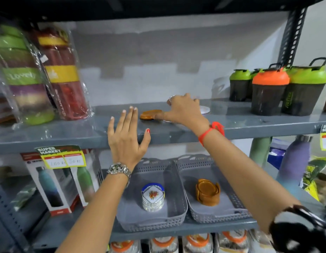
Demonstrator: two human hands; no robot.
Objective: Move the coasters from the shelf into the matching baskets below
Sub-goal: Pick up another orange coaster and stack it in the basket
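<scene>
A small stack of brown round coasters (150,114) lies on the grey upper shelf (249,123). My right hand (184,110) reaches over it, thumb touching the stack's right edge, fingers spread. A white coaster (205,109) peeks out behind that hand. My left hand (128,136) hovers open at the shelf's front edge, left of the stack. Below stand two grey baskets: the left basket (133,221) holds a white floral coaster set (153,196), the right basket (237,207) holds a brown coaster set (207,192).
Wrapped stacked containers (39,75) fill the upper shelf's left. Shaker bottles (279,88) with green and orange lids stand at its right. Boxed bottles (56,181) sit left of the baskets, steel bottles (293,157) to their right. A price tag (61,157) hangs on the shelf edge.
</scene>
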